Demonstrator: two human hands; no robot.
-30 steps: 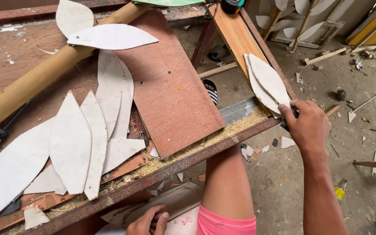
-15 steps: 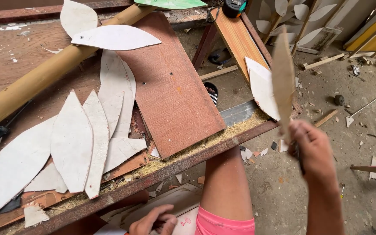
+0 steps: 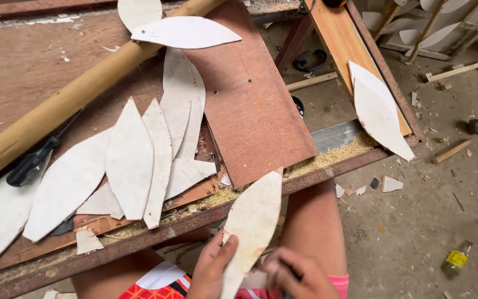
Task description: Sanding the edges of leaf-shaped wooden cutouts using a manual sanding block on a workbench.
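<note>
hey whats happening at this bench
A person sits at a rough wooden bench, holding one pale leaf-shaped cutout upright over their lap. The left hand grips its lower edge and the right hand is beside it. More cutouts lie fanned on the bench next to a brown board and a bamboo pole. Two more lean at the right end, with sawdust along the edge.

A rough woodworking workshop: sawdust-strewn workbench (image 3: 139,243), cut leaf-shaped panels (image 3: 131,160), offcuts across the dirt floor (image 3: 416,221).
</note>
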